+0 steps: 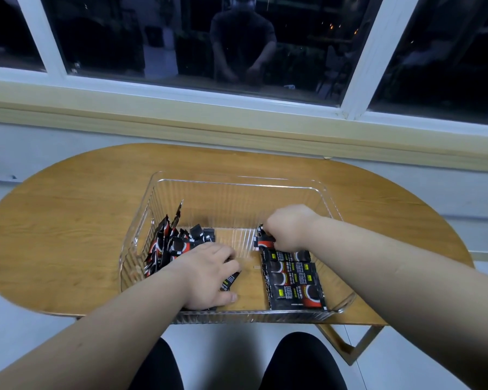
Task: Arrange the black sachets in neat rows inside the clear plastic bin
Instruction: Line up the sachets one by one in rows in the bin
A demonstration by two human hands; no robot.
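A clear ribbed plastic bin (237,190) stands on an oval wooden table (76,206). Several black sachets (292,280) with red and yellow print lie flat in a row along the bin's right side. A loose heap of black sachets (169,240) leans against the left wall. My right hand (288,228) is inside the bin at the far end of the row and pinches a sachet (265,243) there. My left hand (209,274) lies in the near left part of the bin, its fingers curled round a sachet (231,280) that shows under them.
The table stands against a wall below a white-framed window (361,60), dark outside, with a person's reflection in the glass. My knees in dark trousers (302,361) are below the table's near edge. A metal table leg (358,347) is at the lower right.
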